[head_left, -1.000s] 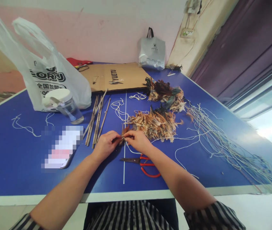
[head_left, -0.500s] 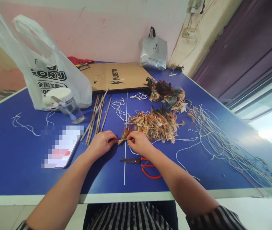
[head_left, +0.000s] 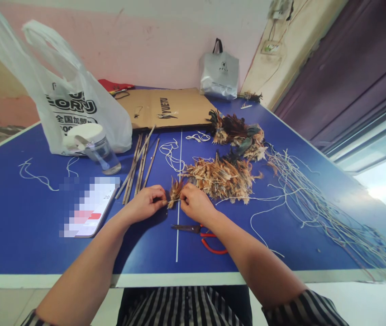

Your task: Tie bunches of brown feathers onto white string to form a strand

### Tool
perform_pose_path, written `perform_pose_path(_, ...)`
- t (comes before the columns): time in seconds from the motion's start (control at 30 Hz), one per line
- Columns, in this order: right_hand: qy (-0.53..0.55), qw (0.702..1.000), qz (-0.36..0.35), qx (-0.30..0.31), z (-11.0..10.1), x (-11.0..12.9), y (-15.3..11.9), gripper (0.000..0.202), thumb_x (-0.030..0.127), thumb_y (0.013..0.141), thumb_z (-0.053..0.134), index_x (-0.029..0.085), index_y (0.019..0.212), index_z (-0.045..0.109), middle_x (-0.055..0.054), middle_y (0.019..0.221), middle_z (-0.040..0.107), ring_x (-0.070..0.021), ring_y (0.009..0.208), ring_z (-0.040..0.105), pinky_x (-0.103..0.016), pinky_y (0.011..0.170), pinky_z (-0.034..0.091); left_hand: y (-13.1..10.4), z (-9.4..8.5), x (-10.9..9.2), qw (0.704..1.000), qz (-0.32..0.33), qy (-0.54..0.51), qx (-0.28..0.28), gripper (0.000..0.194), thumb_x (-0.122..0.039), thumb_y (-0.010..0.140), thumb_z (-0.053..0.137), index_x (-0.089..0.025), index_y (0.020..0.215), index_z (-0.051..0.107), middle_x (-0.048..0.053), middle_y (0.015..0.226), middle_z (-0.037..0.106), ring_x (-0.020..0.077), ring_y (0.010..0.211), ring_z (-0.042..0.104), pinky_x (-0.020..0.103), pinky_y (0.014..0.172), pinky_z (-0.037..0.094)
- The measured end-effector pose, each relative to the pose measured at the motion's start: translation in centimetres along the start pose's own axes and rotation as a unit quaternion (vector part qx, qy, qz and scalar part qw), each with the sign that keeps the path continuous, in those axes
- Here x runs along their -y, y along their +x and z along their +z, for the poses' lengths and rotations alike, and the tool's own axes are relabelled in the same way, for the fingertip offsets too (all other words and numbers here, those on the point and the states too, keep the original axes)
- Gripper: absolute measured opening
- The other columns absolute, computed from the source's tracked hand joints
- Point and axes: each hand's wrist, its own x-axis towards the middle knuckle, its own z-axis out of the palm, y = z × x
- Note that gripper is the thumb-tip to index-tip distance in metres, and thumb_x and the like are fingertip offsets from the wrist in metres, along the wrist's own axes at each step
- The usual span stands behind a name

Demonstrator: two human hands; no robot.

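Note:
A small tuft of brown feathers [head_left: 174, 192] lies between my two hands, just above the table, with a thin pale string [head_left: 175, 202] running across its base. My left hand [head_left: 150, 201] is closed in a pinch at the string's left side. On the other side my right hand [head_left: 195, 202] pinches the string, its knuckles close to the large feather pile [head_left: 225, 176]. The fingertips of both hands are partly hidden. Below my right wrist lie red-handled scissors [head_left: 193, 228], blades pointing left.
Thin sticks [head_left: 140, 167] lie left of centre, near a phone [head_left: 91, 210], a clear jar [head_left: 106, 156] and a white plastic bag [head_left: 87, 99]. Tangled strings [head_left: 315, 203] spread on the right. Darker feathers [head_left: 236, 129], flat cardboard [head_left: 175, 104] and a silver bag [head_left: 219, 74] are farther back.
The feather tuft now stands up more visibly between my hands. My hands have shifted only slightly, still pinching on both sides of it.

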Motion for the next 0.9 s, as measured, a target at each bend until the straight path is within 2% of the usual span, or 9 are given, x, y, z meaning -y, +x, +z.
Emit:
perform_pose_path(0.2, -0.012, 1.0, 0.004, -0.001, 0.0, 0.1, -0.1, 0.01, 0.008, 0.071, 0.047, 0.017, 0.067, 0.051, -0.002, 0.079, 0.049, -0.0118, 0.071, 0.048, -0.022, 0.066, 0.038, 0.0, 0.1, 0.4, 0.999, 0.005, -0.039, 0.006, 0.017, -0.018, 0.078, 0.049, -0.015, 0.064, 0.057, 0.001, 0.076, 0.054, 0.0117, 0.071, 0.052, 0.025, 0.07, 0.04)
perform_pose_path(0.33, 0.002, 1.0, 0.014, -0.008, 0.1, 0.0, 0.0, 0.01, 0.009, 0.072, 0.048, 0.017, 0.068, 0.053, -0.002, 0.081, 0.05, -0.0111, 0.07, 0.048, -0.022, 0.067, 0.038, 0.2, 0.2, 0.5, 0.994, -0.023, -0.086, -0.059, 0.015, -0.022, 0.075, 0.056, -0.015, 0.061, 0.059, 0.003, 0.081, 0.056, 0.0133, 0.076, 0.054, 0.027, 0.075, 0.04)
perform_pose_path(0.43, 0.027, 0.999, 0.016, -0.017, 0.3, -0.1, 0.0, 0.01, 0.01, 0.074, 0.049, 0.017, 0.069, 0.055, -0.002, 0.082, 0.05, -0.01, 0.068, 0.048, -0.022, 0.066, 0.039, 0.4, 0.4, 0.5, 0.98, -0.071, -0.156, -0.106, 0.013, -0.025, 0.069, 0.062, -0.015, 0.061, 0.063, 0.006, 0.087, 0.058, 0.015, 0.079, 0.055, 0.029, 0.075, 0.041)
perform_pose_path(0.53, 0.05, 0.998, 0.019, -0.03, 0.4, -0.1, -0.1, 0.01, 0.01, 0.074, 0.05, 0.017, 0.069, 0.055, -0.001, 0.084, 0.05, -0.0083, 0.062, 0.046, -0.022, 0.064, 0.039, 0.6, 0.9, 0.2, 0.957, -0.106, -0.24, -0.122, 0.014, -0.027, 0.066, 0.064, -0.014, 0.062, 0.063, 0.007, 0.085, 0.061, 0.0152, 0.076, 0.057, 0.029, 0.071, 0.042)
perform_pose_path(0.63, 0.068, 0.996, 0.025, -0.043, 0.5, -0.1, -0.1, 0.009, 0.01, 0.073, 0.05, 0.017, 0.071, 0.055, -0.001, 0.084, 0.05, -0.0079, 0.06, 0.045, -0.022, 0.062, 0.04, 0.7, 1.3, -0.2, 0.937, -0.142, -0.29, -0.132, 0.016, -0.029, 0.065, 0.065, -0.014, 0.062, 0.061, 0.005, 0.078, 0.062, 0.0123, 0.065, 0.055, 0.025, 0.059, 0.042)
perform_pose_path(0.77, 0.076, 0.996, 0.019, -0.051, 0.3, -0.1, -0.3, 0.008, 0.01, 0.072, 0.05, 0.017, 0.071, 0.054, -0.002, 0.085, 0.05, -0.0082, 0.062, 0.045, -0.022, 0.063, 0.041, 0.8, 1.6, -0.3, 0.928, -0.225, -0.245, -0.168, 0.023, -0.034, 0.061, 0.068, -0.015, 0.072, 0.059, -0.003, 0.055, 0.055, 0.0073, 0.044, 0.044, 0.02, 0.042, 0.033)
perform_pose_path(0.9, 0.069, 0.997, 0.018, -0.043, 0.2, -0.1, -0.3, 0.008, 0.01, 0.073, 0.05, 0.017, 0.071, 0.054, -0.002, 0.087, 0.049, -0.0074, 0.06, 0.045, -0.022, 0.062, 0.041, 0.6, 1.1, 0.1, 0.938, -0.236, -0.185, -0.175, 0.026, -0.041, 0.068, 0.061, -0.015, 0.071, 0.058, -0.005, 0.046, 0.049, 0.0066, 0.038, 0.039, 0.019, 0.038, 0.028)
